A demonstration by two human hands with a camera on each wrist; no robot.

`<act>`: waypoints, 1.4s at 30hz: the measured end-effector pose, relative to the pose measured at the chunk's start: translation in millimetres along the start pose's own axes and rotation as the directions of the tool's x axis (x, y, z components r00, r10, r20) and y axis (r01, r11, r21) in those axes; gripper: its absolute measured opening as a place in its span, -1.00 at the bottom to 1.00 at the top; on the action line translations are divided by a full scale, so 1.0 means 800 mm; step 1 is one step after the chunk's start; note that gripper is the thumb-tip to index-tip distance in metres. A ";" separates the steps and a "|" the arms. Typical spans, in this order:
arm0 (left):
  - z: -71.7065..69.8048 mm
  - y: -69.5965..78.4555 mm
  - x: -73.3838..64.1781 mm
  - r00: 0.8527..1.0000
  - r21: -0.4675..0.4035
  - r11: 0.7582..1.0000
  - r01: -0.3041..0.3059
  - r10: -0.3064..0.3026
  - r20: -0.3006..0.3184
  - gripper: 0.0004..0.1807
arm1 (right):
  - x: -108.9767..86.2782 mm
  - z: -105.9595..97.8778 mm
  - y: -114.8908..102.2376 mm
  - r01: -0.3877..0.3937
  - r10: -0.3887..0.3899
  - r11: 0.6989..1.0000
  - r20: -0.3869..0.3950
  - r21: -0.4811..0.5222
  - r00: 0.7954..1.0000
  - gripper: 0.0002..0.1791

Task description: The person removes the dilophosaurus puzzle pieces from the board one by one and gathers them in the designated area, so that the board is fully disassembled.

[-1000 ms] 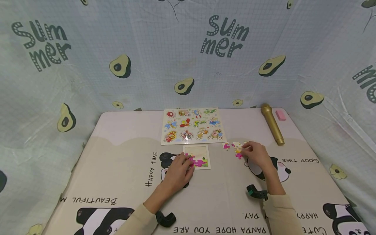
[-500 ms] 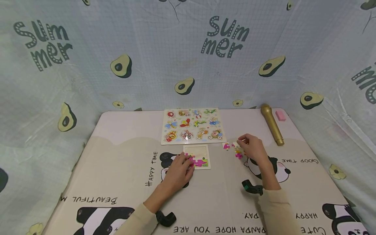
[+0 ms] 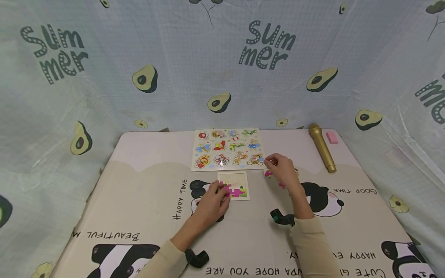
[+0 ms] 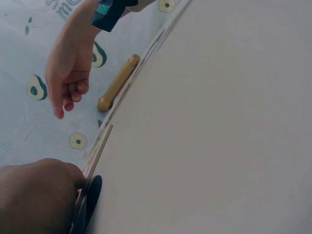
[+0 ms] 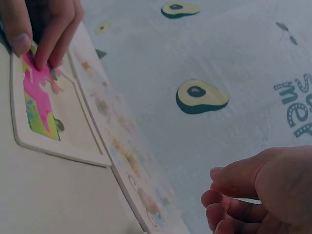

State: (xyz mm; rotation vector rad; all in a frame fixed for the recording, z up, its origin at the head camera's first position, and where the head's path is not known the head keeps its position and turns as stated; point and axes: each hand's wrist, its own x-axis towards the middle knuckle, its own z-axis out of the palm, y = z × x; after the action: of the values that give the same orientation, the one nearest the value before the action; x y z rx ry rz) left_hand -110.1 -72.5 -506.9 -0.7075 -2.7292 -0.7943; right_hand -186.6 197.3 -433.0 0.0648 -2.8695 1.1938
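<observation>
A small wooden puzzle tray (image 3: 247, 185) lies on the table, its near part filled with joined pink and green pieces (image 3: 237, 192). My left hand (image 3: 211, 202) rests on its left side. In the right wrist view the left fingertips (image 5: 43, 63) press on the pink pieces, and the thumb is at the tray rim. My right hand (image 3: 284, 170) is raised above the loose puzzle pieces (image 3: 282, 185), partly covering them, near the picture board's right corner. Its thumb and fingertips (image 5: 217, 173) are close together; I cannot tell whether a piece is between them.
A larger picture board (image 3: 227, 148) with colourful insects lies just behind the tray. At the back right are a gold microphone-shaped object (image 3: 322, 147) and a pink block (image 3: 332, 137). A patterned curtain (image 3: 180, 58) surrounds the table's back and sides.
My right hand has moved left from the right-hand loose pieces towards the picture board's corner. The left hand has stayed on the tray.
</observation>
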 end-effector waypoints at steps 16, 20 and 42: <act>0.001 -0.002 -0.001 0.998 -0.027 1.000 0.005 -0.006 -0.056 -0.80 | 0.004 0.055 -0.032 0.040 -0.041 0.999 0.047 0.013 0.998 -0.74; 0.001 -0.002 -0.001 0.997 -0.021 1.000 -0.008 0.006 -0.078 -0.82 | 0.001 0.067 -0.038 0.048 -0.049 0.999 0.074 0.007 0.996 -0.73; 0.003 -0.002 0.000 0.989 0.037 0.999 -0.002 0.007 -0.149 -0.88 | -0.015 0.113 -0.056 0.162 -0.160 0.987 0.224 0.010 0.961 -0.74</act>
State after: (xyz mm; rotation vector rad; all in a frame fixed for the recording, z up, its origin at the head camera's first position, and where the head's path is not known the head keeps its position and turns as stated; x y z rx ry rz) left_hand -111.0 -72.3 -509.2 -0.6202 -2.6009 -0.7610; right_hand -174.0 102.1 -465.6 0.4529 -2.9846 1.2151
